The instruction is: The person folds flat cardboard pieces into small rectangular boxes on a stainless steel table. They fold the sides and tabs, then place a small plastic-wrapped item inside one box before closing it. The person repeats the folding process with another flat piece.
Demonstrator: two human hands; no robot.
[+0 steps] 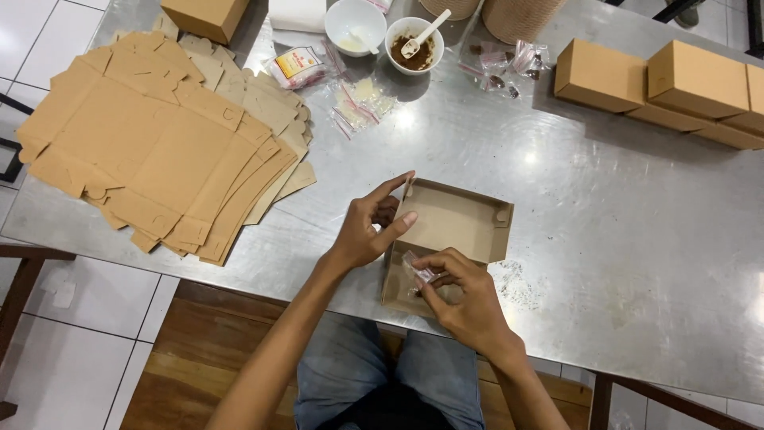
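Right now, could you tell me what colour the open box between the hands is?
Plain brown cardboard, the open box shows best in the head view.

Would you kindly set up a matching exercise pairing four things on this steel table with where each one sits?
Things:
1. Stack of flat cardboard blanks
2. Open cardboard box
3. Small clear packet
4. Bowl with brown powder and a white spoon

Places:
A. Pinched in the right hand
B. Far edge of the table, top centre
C. Left side of the table
D. Steadied at its wall by the left hand

Pairs: 1-C, 2-D, 3-A, 4-B
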